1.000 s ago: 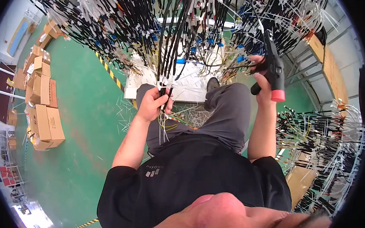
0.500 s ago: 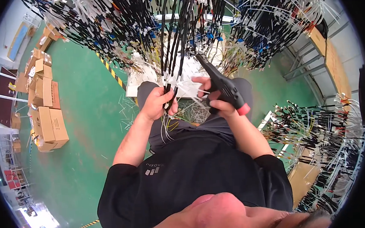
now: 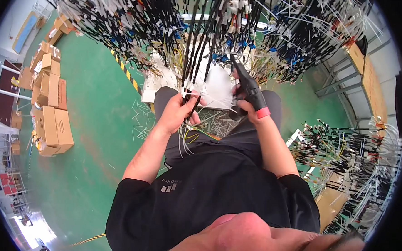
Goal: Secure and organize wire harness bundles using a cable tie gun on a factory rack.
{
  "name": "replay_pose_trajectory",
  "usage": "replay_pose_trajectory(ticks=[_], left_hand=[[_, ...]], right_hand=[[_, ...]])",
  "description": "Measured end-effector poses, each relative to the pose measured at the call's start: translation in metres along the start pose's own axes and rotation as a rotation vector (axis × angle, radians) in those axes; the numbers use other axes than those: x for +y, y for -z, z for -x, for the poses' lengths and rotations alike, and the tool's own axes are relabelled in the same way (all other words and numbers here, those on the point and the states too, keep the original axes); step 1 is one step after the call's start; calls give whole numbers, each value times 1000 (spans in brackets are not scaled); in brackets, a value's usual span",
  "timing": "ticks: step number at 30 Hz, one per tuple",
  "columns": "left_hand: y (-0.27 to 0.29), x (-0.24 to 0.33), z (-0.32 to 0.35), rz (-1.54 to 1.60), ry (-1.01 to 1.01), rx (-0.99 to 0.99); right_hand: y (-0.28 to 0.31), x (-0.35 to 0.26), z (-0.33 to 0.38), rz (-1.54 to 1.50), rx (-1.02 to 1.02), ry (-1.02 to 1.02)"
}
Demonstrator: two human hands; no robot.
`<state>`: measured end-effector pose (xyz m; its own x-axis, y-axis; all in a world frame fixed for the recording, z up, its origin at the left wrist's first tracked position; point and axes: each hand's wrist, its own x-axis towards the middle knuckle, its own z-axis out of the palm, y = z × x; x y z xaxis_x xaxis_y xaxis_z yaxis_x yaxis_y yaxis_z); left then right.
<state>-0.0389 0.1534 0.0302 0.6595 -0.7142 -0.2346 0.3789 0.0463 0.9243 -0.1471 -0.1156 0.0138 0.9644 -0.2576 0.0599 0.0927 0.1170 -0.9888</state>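
Right hand [image 3: 248,107] swung inward, gripping black tool [image 3: 252,92].

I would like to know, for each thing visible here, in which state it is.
Left hand: closed around black cables.
Black cables: bunched where held.
White ties: at the held bunch, tails sticking out.
Right hand: gripping a black tool.
Black tool: held, nose pointing away from the person; on or off unclear.
Cardboard boxes: several open.
Thin white strips: scattered.

Green floor [image 3: 87,127], yellow-black floor tape [image 3: 125,71], pale wall [image 3: 385,66], bright glare [image 3: 36,232]
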Motion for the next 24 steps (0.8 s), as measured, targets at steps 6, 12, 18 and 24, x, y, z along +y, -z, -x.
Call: replay_pose_trajectory(ticks=[6,12,18,24], left_hand=[[2,-4,-4,53,-88,56],[5,2,-5,-6,-146,-41],[22,6,-6,154,51,-207],[16,11,0,122,28,-136]], right_hand=[[37,-14,24,618,42,255],[50,-37,36,487,-38,265],[51,-58,0,504,-307,380],[30,-49,2,533,-406,415]])
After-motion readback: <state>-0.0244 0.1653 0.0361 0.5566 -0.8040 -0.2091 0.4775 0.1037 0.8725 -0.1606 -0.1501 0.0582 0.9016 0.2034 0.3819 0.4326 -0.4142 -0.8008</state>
